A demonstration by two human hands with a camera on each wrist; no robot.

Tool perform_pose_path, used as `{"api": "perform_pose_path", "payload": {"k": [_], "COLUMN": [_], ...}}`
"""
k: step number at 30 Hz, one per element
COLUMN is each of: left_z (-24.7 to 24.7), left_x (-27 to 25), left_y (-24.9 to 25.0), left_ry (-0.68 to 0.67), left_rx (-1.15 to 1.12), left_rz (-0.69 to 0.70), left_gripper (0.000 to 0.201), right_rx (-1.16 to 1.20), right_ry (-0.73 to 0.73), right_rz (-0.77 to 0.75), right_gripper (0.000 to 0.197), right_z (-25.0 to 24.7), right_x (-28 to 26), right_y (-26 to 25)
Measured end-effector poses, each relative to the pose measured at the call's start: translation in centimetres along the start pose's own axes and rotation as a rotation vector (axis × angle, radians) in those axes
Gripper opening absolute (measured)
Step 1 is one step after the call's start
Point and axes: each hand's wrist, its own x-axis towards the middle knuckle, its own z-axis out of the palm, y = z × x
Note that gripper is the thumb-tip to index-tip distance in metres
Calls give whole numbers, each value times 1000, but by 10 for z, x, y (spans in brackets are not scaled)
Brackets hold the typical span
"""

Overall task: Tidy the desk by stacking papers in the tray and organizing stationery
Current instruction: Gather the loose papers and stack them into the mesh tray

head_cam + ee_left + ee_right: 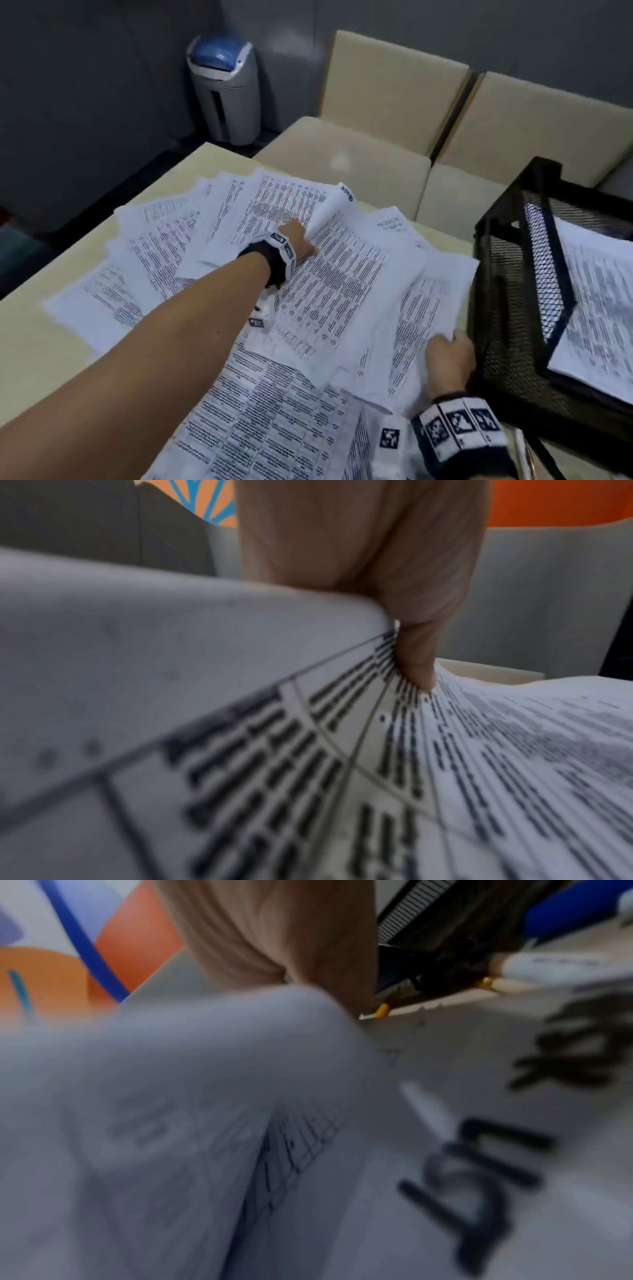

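- Papers [329, 284] are fanned across the table [30, 342].
- One sheet is pinched by the left hand [294, 240].
- The sheets' near edge, beside the tray [513, 308], is gripped by the right hand [448, 359].

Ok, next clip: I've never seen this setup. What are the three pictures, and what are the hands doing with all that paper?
No machine here: a person wears three cameras, one on the head and one on each wrist, on bands with black-and-white markers. The head view looks down on a desk covered with printed sheets. The left hand reaches far out and lifts the edge of one sheet; the left wrist view shows a finger pressed against that curling page. The right hand grips the near edge of the sheets, beside a black mesh tray already holding papers. The right wrist view is blurred.
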Motion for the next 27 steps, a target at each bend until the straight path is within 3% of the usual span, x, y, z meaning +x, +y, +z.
{"api": "perform_pose_path", "payload": {"k": [4, 8, 11, 16, 18, 19, 22, 25, 27], "left_z": [10, 26, 40, 31, 11, -1, -48, -88, -103], "left_x": [-21, -55, -70, -89, -102, -109, -134, -161, -174], "left_y": [-8, -29, -32, -15, -13, -13, -7, -1, -3], "left_ry": [1, -76, -141, -4, 88, 155, 353, 430, 425], "left_rx": [-93, -390, -541, -449, -577, -635, -745, -882, -955], "left_rz": [-38, -78, -65, 90, 176, 227, 419, 623, 703], "left_gripper": [50, 54, 68, 20, 10, 10, 15, 5, 14], "right_rx": [18, 47, 84, 268, 300, 302, 376, 545, 629], "right_ry": [34, -100, -230, -426, -394, -346, -253, -228, -288], "right_rz": [61, 50, -7, -17, -181, -284, -573, -722, -773], "right_gripper": [38, 36, 38, 69, 51, 35, 15, 26, 13], "right_z": [7, 16, 26, 26, 15, 7, -24, -55, -71], "right_x": [1, -10, -20, -32, -33, -34, -45, -65, -77], "right_y": [1, -19, -30, -41, -51, -60, -100, -135, -142]}}
